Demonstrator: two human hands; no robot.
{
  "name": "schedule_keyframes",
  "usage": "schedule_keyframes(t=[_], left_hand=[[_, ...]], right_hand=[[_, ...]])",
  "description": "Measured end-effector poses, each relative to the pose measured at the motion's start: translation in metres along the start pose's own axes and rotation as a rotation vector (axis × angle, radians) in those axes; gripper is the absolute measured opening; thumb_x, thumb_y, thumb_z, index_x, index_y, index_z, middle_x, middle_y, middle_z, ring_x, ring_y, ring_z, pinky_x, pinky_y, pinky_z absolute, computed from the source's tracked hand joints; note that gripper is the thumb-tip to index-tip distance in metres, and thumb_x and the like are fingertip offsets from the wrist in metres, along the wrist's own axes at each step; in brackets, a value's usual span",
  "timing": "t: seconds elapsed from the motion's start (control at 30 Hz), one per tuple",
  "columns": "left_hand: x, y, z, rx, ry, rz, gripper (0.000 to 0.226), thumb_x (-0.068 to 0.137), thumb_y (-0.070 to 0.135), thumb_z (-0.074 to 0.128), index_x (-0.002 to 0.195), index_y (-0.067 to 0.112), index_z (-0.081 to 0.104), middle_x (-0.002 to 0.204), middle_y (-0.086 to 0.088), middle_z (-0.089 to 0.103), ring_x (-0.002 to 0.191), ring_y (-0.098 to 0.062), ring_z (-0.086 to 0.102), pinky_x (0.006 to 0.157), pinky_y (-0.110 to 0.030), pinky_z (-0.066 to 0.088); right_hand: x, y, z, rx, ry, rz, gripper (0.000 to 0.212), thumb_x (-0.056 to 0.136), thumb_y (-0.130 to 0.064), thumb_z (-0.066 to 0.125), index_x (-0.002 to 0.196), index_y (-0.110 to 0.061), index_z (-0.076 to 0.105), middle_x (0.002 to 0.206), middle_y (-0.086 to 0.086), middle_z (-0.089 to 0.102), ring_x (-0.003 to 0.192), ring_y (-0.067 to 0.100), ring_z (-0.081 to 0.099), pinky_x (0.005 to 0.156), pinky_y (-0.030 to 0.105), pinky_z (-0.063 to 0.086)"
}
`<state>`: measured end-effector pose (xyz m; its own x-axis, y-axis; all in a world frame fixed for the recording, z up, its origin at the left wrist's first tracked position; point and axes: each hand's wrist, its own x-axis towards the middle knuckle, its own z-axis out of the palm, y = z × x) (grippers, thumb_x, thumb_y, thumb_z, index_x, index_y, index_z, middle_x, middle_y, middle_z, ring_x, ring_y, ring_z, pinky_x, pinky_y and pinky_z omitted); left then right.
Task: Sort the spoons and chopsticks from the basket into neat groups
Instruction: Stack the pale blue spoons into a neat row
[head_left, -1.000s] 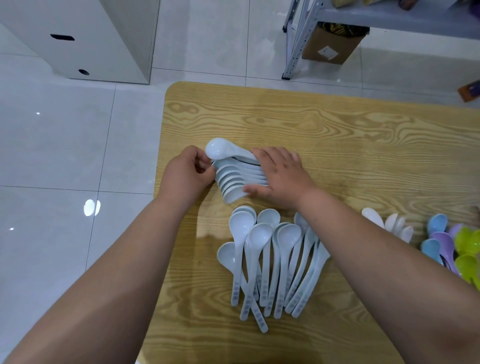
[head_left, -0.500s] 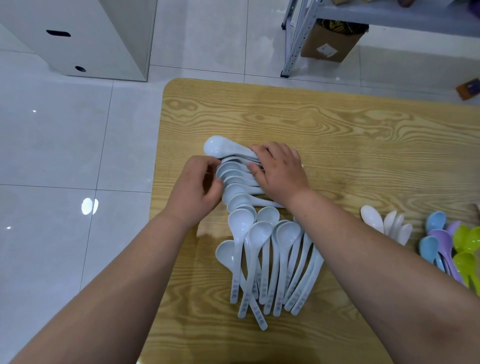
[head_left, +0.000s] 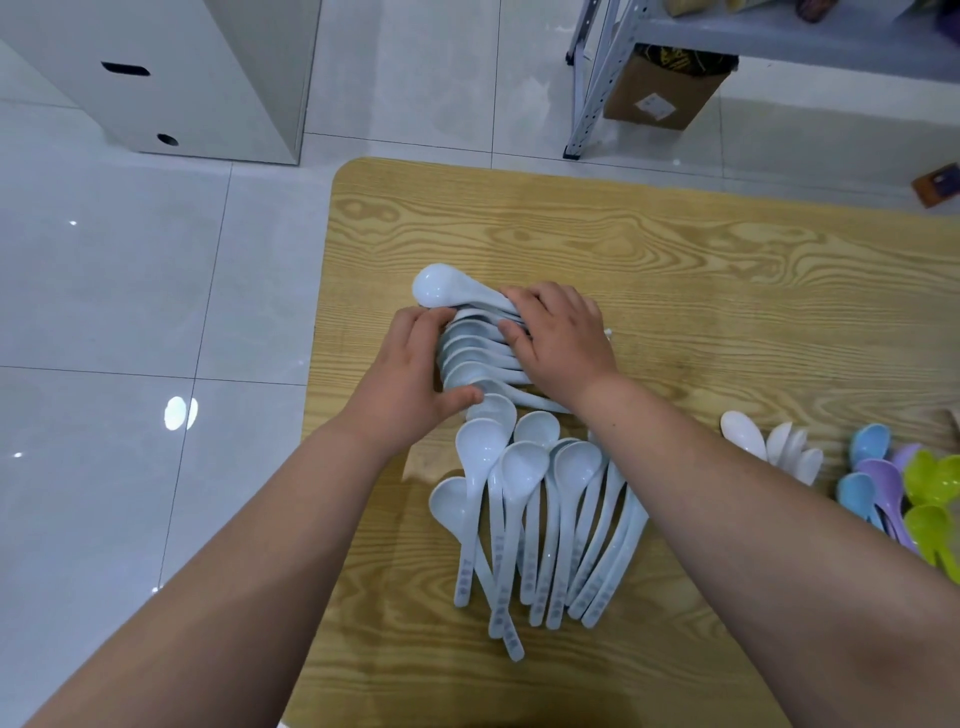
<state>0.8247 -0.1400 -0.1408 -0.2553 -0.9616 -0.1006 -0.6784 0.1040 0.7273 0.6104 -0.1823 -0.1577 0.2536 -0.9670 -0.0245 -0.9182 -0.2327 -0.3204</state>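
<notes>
Row of spoons (head_left: 475, 358) — pale blue-white, nested on their sides, bowls to the left and handles to the right — lying on the wooden table (head_left: 701, 270) and held between both hands. Left hand (head_left: 410, 371): fingers curled against the bowl ends, thumb hooked round the nearest bowl. Right hand (head_left: 563, 343): palm down over the handles, fingers bent onto them; the handles beneath are hidden. Top spoon (head_left: 441, 287), at the far end of the grip: sits higher, its bowl standing out past the left fingertips. Just nearer than the grip, close against the row: loose pile of like spoons (head_left: 540, 512), bowls toward the hands, handles fanned toward the person. Well to the right of the grip: a few white spoons (head_left: 779, 447), then coloured spoons (head_left: 883, 483) — blue, purple, green. Beyond the table: white cabinet (head_left: 171, 78), cardboard box (head_left: 665, 88).
</notes>
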Motion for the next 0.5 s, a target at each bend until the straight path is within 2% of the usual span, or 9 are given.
schedule_keyframes(t=[0.13,0.33,0.4,0.5], left_hand=[[0.002,-0.001,-0.004,0.034,0.010,0.036,0.085,0.074,0.030,0.084,0.144,0.012,0.039,0.138,-0.006,0.038,0.122,-0.021,0.049,0.105,-0.039,0.046],[0.000,0.001,0.007,0.178,0.054,0.098,0.101,0.063,0.030,0.089,0.144,-0.002,0.037,0.138,-0.022,0.040,0.125,-0.037,0.046,0.104,-0.045,0.043],[0.002,0.002,0.012,0.232,0.088,0.132,0.100,0.060,0.030,0.090,0.138,-0.004,0.039,0.133,-0.025,0.045,0.120,-0.040,0.048,0.102,-0.047,0.044],[0.005,0.009,0.017,0.247,0.133,0.124,0.085,0.063,0.027,0.088,0.131,0.003,0.042,0.119,-0.019,0.055,0.106,-0.035,0.052,0.095,-0.045,0.045]], right_hand=[[-0.001,0.000,-0.002,0.000,-0.013,0.001,0.050,0.100,-0.049,0.034,0.137,-0.023,0.057,0.119,0.000,0.060,0.109,0.026,0.055,0.093,0.043,0.039],[-0.001,-0.003,-0.003,0.008,-0.035,0.027,0.051,0.099,-0.049,0.035,0.135,-0.022,0.058,0.120,0.000,0.059,0.110,0.026,0.054,0.094,0.044,0.039],[0.000,-0.003,-0.004,0.031,-0.032,0.041,0.051,0.098,-0.049,0.036,0.132,-0.021,0.061,0.118,0.001,0.059,0.109,0.026,0.055,0.093,0.044,0.039],[0.003,-0.006,-0.008,0.111,-0.042,0.053,0.044,0.101,-0.043,0.038,0.126,-0.020,0.066,0.115,0.002,0.062,0.108,0.028,0.056,0.093,0.043,0.038]])
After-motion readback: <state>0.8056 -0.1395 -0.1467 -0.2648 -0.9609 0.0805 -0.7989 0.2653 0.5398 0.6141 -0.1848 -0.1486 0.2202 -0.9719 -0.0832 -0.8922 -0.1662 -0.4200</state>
